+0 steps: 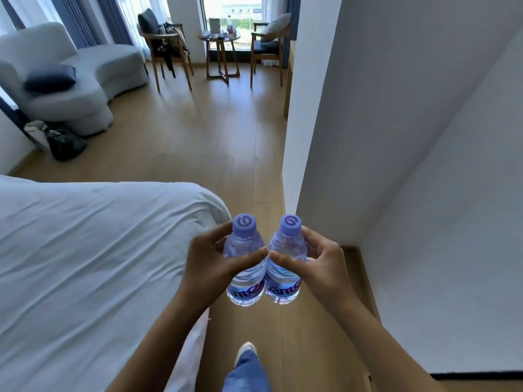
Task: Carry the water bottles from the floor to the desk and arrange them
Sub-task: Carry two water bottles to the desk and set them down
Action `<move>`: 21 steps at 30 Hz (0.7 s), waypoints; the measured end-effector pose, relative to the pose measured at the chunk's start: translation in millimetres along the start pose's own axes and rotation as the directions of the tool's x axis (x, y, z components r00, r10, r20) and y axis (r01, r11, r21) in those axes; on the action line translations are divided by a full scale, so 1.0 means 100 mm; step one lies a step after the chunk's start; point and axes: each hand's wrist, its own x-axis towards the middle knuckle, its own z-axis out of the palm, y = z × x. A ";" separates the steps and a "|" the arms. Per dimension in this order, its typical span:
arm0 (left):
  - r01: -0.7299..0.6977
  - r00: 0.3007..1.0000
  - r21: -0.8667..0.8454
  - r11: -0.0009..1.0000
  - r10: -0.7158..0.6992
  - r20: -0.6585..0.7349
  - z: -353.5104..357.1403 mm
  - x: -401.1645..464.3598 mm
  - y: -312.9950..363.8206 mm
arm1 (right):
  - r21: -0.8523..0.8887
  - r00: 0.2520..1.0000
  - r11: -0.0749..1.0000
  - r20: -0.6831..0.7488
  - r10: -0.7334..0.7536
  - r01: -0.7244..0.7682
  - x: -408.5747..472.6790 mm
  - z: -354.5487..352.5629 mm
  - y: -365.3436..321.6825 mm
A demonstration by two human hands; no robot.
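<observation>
Transport is the step in hand: the left hand (210, 257) grips one water bottle (243, 261) and the right hand (317, 260) grips the other bottle (285, 261), both upright, side by side above the wooden floor (198, 131) beside the bed (85, 250). No desk shows; next comes finding it and setting both down.

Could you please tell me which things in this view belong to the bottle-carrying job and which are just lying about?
Part of the job:
left bottle, gripped by the left hand
right bottle, gripped by the right hand

Just lying about:
bed
sofa with a dark cushion
bags on the floor
two wooden chairs
round side table
</observation>
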 end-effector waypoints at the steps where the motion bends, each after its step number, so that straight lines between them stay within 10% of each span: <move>1: 0.003 1.000 0.006 1.000 -0.003 0.002 -0.07 0.24 -0.05 | -0.005 1.000 1.000 -0.007 0.008 -0.008 0.24 0.06 -0.01; 21: 0.053 0.998 -0.028 0.998 -0.054 -0.022 -0.57 4.91 -1.45 | -0.007 1.000 1.000 0.000 0.002 -0.002 5.20 0.44 0.35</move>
